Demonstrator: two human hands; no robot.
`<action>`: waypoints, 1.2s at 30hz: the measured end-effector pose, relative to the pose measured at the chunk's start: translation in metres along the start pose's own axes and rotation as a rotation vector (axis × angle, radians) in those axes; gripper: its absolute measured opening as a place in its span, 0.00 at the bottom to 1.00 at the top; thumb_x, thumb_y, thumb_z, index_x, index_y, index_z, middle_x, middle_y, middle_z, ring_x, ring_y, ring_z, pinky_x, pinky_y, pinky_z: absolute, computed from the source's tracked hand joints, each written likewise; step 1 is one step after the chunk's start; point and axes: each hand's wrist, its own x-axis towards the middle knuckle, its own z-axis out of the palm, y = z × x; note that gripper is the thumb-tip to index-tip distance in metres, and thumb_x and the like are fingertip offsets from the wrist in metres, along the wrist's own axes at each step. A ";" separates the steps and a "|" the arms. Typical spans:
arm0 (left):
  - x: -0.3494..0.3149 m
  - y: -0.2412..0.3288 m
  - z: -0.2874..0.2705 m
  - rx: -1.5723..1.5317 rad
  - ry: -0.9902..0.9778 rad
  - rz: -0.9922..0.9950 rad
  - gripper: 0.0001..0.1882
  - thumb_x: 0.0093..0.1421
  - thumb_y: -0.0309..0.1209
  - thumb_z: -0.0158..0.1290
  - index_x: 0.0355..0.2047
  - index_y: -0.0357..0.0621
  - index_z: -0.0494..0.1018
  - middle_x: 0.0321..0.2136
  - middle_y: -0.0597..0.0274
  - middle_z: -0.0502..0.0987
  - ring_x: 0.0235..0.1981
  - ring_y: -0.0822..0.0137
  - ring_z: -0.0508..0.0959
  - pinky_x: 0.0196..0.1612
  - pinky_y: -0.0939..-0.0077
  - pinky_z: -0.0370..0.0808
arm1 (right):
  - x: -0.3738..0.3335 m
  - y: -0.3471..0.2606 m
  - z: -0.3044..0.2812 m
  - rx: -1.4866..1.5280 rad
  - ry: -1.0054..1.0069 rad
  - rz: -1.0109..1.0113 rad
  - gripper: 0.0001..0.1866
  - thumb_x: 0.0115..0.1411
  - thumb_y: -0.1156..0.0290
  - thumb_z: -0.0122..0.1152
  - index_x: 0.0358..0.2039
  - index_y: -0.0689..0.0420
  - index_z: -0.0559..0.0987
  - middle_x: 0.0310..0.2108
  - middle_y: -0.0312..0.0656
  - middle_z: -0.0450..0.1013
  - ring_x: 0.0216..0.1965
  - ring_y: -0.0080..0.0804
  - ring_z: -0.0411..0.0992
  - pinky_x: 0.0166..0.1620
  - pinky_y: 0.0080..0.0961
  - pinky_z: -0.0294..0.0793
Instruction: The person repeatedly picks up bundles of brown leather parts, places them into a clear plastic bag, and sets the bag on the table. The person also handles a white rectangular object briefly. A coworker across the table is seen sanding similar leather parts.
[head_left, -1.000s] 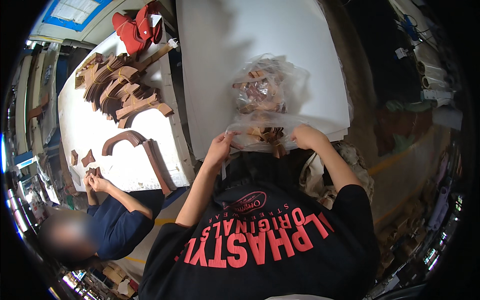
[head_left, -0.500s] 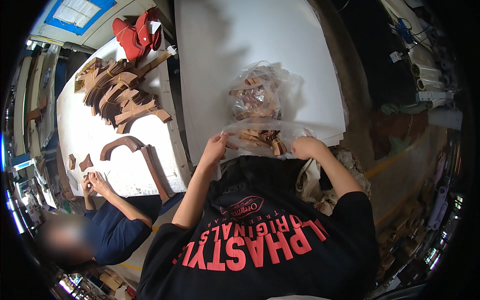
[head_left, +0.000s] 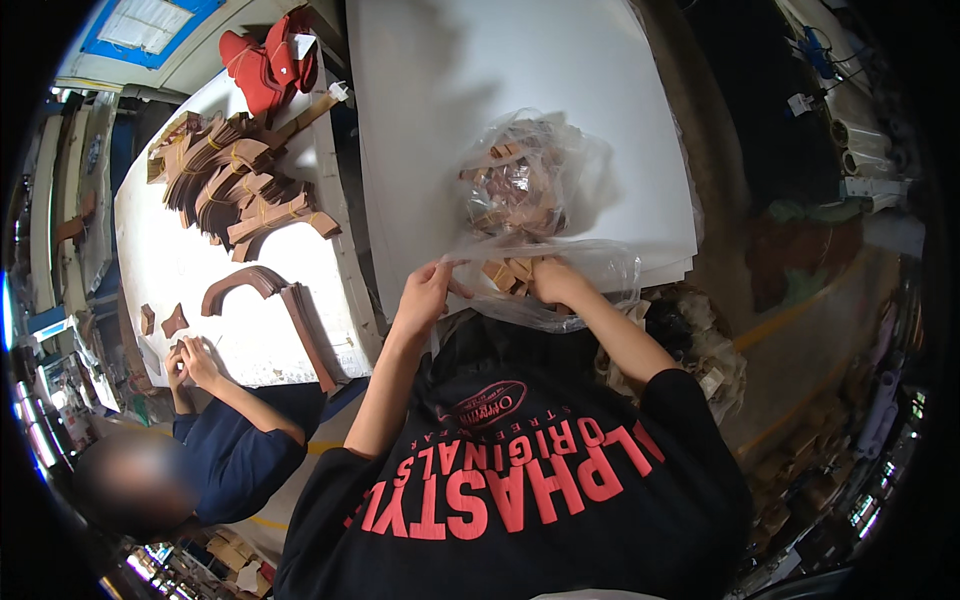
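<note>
At the near edge of the white table, my left hand (head_left: pixel 428 292) is closed on the rim of a clear plastic bag (head_left: pixel 610 262). My right hand (head_left: pixel 560 284) reaches into the bag's mouth, its fingers curled against a bundle of tan and brown cut pieces (head_left: pixel 512 274); the fingertips are partly hidden. Just beyond lies a clear plastic heap (head_left: pixel 522 182) filled with similar brown pieces. Whether it is a second bag or part of the same one, I cannot tell.
White sheets (head_left: pixel 420 120) cover my table. On the left table (head_left: pixel 250 345) lie banded stacks of brown strips (head_left: pixel 225 180) and red pieces (head_left: pixel 268 70); a co-worker's hands (head_left: pixel 193 362) handle small pieces there. Crumpled material (head_left: pixel 700 350) sits by my right side.
My right hand has moved left from the bag's right rim into its mouth, up to the bundled pieces. My left hand still holds the rim, in nearly the same place.
</note>
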 end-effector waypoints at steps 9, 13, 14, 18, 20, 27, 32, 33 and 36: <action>-0.020 0.031 0.006 0.127 -0.025 0.078 0.22 0.75 0.43 0.43 0.53 0.44 0.81 0.22 0.64 0.81 0.22 0.80 0.67 0.27 0.82 0.65 | 0.037 0.022 0.071 -0.201 0.668 -0.171 0.37 0.52 0.48 0.71 0.57 0.59 0.77 0.54 0.48 0.77 0.57 0.47 0.74 0.53 0.52 0.73; -0.022 0.025 -0.006 0.199 -0.024 -0.033 0.22 0.75 0.44 0.44 0.54 0.44 0.81 0.21 0.65 0.81 0.22 0.80 0.68 0.28 0.82 0.66 | 0.035 0.013 0.049 0.111 0.609 -0.182 0.34 0.53 0.51 0.70 0.58 0.52 0.78 0.53 0.46 0.78 0.56 0.48 0.74 0.55 0.51 0.71; -0.023 0.026 -0.006 0.202 -0.017 -0.036 0.23 0.75 0.44 0.44 0.54 0.45 0.81 0.21 0.65 0.81 0.22 0.79 0.68 0.28 0.82 0.66 | 0.042 0.020 0.055 0.081 0.651 -0.194 0.34 0.54 0.52 0.69 0.59 0.53 0.77 0.48 0.47 0.79 0.53 0.49 0.75 0.54 0.51 0.72; -0.019 0.016 -0.008 0.200 0.049 0.045 0.24 0.76 0.45 0.43 0.54 0.44 0.82 0.21 0.65 0.81 0.23 0.79 0.69 0.29 0.81 0.67 | 0.053 0.028 0.053 -0.049 0.404 -0.121 0.34 0.57 0.54 0.67 0.62 0.56 0.75 0.48 0.52 0.79 0.53 0.51 0.75 0.57 0.50 0.70; -0.016 0.014 -0.008 0.188 0.095 0.097 0.24 0.76 0.45 0.43 0.54 0.42 0.81 0.21 0.62 0.81 0.23 0.77 0.72 0.31 0.80 0.69 | 0.051 0.029 0.040 -0.127 0.094 0.002 0.34 0.59 0.54 0.65 0.64 0.55 0.74 0.57 0.53 0.75 0.60 0.50 0.72 0.64 0.51 0.66; -0.012 0.021 -0.004 0.140 0.264 0.190 0.23 0.76 0.42 0.46 0.50 0.36 0.81 0.18 0.63 0.77 0.21 0.74 0.76 0.30 0.76 0.72 | 0.000 0.082 0.044 -0.335 -0.158 0.124 0.36 0.62 0.58 0.61 0.71 0.46 0.67 0.70 0.49 0.65 0.73 0.44 0.59 0.75 0.53 0.45; -0.045 0.044 -0.023 0.103 0.421 0.246 0.22 0.76 0.42 0.47 0.47 0.35 0.83 0.16 0.67 0.73 0.17 0.77 0.72 0.24 0.77 0.69 | -0.055 0.028 -0.050 -0.424 -0.255 0.019 0.42 0.59 0.63 0.60 0.75 0.41 0.60 0.71 0.50 0.62 0.75 0.43 0.55 0.76 0.49 0.47; -0.056 0.046 -0.025 0.115 0.426 0.237 0.22 0.76 0.42 0.47 0.47 0.35 0.83 0.16 0.68 0.72 0.16 0.78 0.71 0.23 0.77 0.69 | -0.069 0.018 -0.063 -0.452 -0.311 -0.037 0.42 0.58 0.64 0.61 0.75 0.41 0.61 0.71 0.50 0.62 0.74 0.43 0.56 0.75 0.47 0.51; -0.074 0.052 -0.029 0.132 0.440 0.247 0.22 0.76 0.41 0.47 0.46 0.35 0.83 0.15 0.69 0.71 0.16 0.80 0.70 0.22 0.78 0.67 | -0.066 0.018 -0.067 -0.444 -0.424 -0.074 0.39 0.58 0.65 0.61 0.72 0.44 0.65 0.67 0.49 0.68 0.69 0.46 0.64 0.70 0.45 0.62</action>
